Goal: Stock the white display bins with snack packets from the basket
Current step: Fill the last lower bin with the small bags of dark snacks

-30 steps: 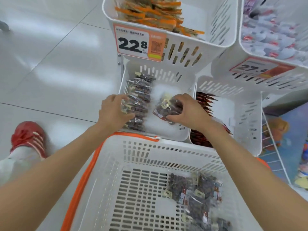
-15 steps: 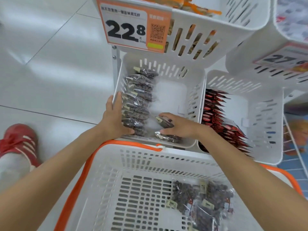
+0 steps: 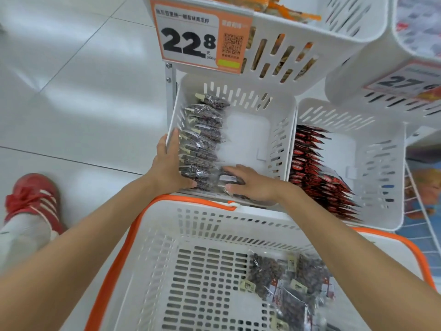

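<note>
The lower-left white display bin (image 3: 282, 111) holds a row of dark snack packets (image 3: 205, 139) standing along its left side. My left hand (image 3: 168, 168) lies against that row at the bin's left rim, fingers straight and thumb pressing the nearest packet. My right hand (image 3: 254, 186) pinches one dark packet with a white label (image 3: 229, 178) at the bin's near end, just right of the row. Below my arms is the white basket with orange handles (image 3: 214, 212), with several more dark packets (image 3: 284, 280) lying at its right side.
A neighbouring lower bin (image 3: 381, 132) holds red packets (image 3: 315, 173). Upper bins overhang: one with an orange-framed 22.8 price tag (image 3: 191, 39), another at the right (image 3: 353, 77). A red shoe (image 3: 31, 199) stands on the white tiled floor at the left.
My right hand has brought its packet down from mid-bin to the near end beside the row. My left hand stays on the row. The view has moved closer to the lower bins.
</note>
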A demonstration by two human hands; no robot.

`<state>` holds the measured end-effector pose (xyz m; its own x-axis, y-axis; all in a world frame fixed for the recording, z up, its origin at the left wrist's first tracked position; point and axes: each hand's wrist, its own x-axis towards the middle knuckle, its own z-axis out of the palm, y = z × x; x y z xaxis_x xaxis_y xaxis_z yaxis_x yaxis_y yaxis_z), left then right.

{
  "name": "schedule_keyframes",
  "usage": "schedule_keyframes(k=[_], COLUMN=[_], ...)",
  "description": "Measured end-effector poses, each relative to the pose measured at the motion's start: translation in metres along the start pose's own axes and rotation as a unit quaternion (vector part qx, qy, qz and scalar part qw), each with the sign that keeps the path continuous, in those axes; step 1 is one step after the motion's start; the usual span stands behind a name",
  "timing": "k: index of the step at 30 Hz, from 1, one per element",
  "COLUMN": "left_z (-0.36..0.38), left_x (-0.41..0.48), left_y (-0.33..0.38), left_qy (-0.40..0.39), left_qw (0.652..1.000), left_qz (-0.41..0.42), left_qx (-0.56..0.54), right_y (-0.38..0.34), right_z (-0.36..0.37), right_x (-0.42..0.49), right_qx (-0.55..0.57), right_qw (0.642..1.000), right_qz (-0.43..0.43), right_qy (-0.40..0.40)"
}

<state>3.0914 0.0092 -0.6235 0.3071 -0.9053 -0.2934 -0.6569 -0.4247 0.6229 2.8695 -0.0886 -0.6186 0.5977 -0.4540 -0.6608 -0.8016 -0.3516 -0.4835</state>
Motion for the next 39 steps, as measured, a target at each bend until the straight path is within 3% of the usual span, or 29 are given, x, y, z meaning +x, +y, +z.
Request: schedule_keyframes(k=[3,5,7,9,11,14,17,21,25,28,32,39], left_z=[-0.005,-0.012,-0.021,-0.032,-0.04,-0.054,-0.059,-0.024,0.031,0.065,0.094,0.12], left_x=[-0.006,-0.013,-0.026,-0.041,-0.056,-0.068,-0.077,-0.121,-0.178,-0.201,-0.215,-0.225], left_y=[0.007,0.012,0.019,0.032,0.047,0.062,0.066,0.082,0.088,0.076,0.049,0.028], left_qy=[-0.01,0.037,0.13,0.174,0.153,0.133,0.133,0.076,0.018,-0.055,-0.114,-0.134], left_qw=[0.999,0.998,0.991,0.984,0.986,0.988,0.989,0.992,0.988,0.986,0.989,0.965], left_qz=[-0.036,-0.052,-0.006,0.048,0.069,0.073,0.063,0.088,0.108,0.082,0.006,-0.091], left_qx=[-0.024,-0.008,0.006,-0.002,-0.012,-0.01,0.019,-0.055,-0.113,-0.134,-0.089,-0.206], right_y=[-0.006,-0.009,-0.013,-0.017,-0.02,-0.015,0.01,0.081,0.132,0.144,0.151,0.164], right_z=[-0.001,-0.006,-0.005,0.004,0.02,0.051,0.083,0.125,0.159,0.174,0.176,0.166], right_x=[-0.012,-0.03,-0.058,-0.09,-0.126,-0.178,-0.213,-0.211,-0.177,-0.155,-0.153,-0.167], right_qx=[0.047,0.076,0.138,0.186,0.202,0.209,0.198,0.135,0.085,-0.04,-0.189,-0.298], right_qw=[0.997,0.986,0.957,0.916,0.883,0.863,0.879,0.937,0.947,0.943,0.919,0.922], right_qz=[-0.005,-0.025,-0.052,-0.081,-0.101,-0.104,-0.051,0.097,0.19,0.254,0.241,0.135], right_qy=[0.064,0.149,0.25,0.346,0.412,0.449,0.431,0.307,0.245,0.21,0.248,0.208])
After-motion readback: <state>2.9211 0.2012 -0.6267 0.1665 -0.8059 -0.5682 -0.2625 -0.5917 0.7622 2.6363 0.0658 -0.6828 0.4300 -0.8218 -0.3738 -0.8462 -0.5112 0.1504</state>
